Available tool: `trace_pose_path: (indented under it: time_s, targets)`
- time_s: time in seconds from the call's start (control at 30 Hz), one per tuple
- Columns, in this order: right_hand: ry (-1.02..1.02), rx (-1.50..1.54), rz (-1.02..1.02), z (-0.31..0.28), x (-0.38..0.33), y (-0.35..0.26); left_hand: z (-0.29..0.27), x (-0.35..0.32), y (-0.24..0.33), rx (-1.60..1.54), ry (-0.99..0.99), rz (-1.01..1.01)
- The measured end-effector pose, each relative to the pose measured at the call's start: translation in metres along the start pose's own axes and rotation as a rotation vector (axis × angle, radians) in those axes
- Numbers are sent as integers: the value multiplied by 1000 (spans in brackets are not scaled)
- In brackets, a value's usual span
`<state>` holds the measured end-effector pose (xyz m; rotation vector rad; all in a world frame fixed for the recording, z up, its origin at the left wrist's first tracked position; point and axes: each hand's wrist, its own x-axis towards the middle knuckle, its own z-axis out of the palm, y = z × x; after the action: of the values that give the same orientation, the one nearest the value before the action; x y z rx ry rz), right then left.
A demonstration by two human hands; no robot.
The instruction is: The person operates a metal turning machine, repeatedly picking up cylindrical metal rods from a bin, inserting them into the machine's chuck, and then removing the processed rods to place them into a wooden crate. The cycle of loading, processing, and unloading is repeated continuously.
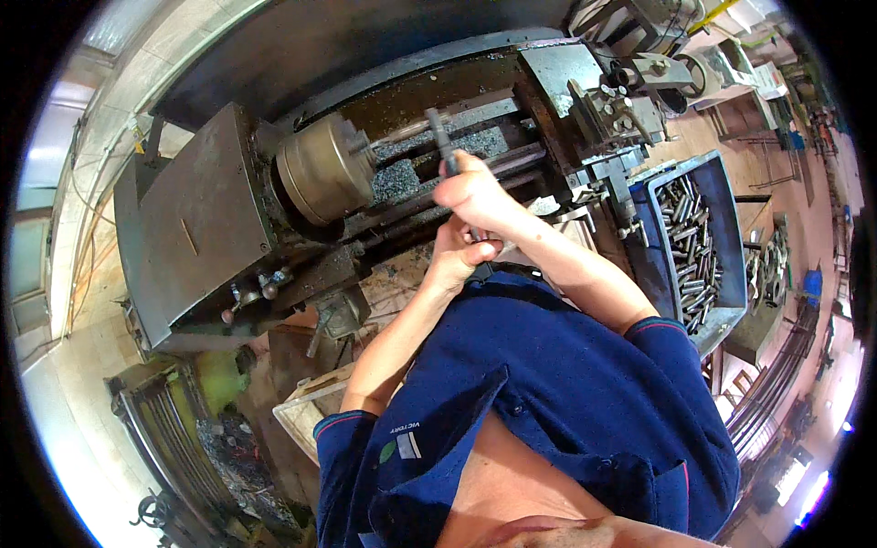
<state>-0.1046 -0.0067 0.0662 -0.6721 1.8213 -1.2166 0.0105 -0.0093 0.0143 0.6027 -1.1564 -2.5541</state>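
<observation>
My right hand (480,194) is closed around a dark metal bar-like tool (442,142), whose upper part points away over the bed of a lathe (498,173). The tool is blurred, so its exact kind does not show. Just below, close to my shirt, my left hand (459,256) has its fingers closed. A small dark piece shows at those fingers, but I cannot tell whether it belongs to the same tool. To the left of the hands is the lathe's round brass-coloured chuck (315,171). Grey metal chips (395,182) lie in the bed beneath the tool.
The lathe's tool carriage (612,114) stands to the right of the bed. Beside me on the right, a blue bin (728,196) holds several short metal rods (685,237). Control levers (251,294) stick out below the grey headstock (196,224). Another machine (174,411) stands at lower left.
</observation>
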Motion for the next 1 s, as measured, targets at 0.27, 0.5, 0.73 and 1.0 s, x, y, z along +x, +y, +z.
trace_pose_path:
  time_s: [0.27,0.5,0.73,1.0]
  targets:
    - [-55,2,55,-9,2,-9,7,5,3,43,-14,0]
    - [-44,44,35,4,4,-5,-9,2,2,32,-56,3]
    - [-6,-25,-33,16,9,6,-13,-4,0,32,-2,52]
    - [10,11,-35,9,6,7,8,-7,9,28,65,88]
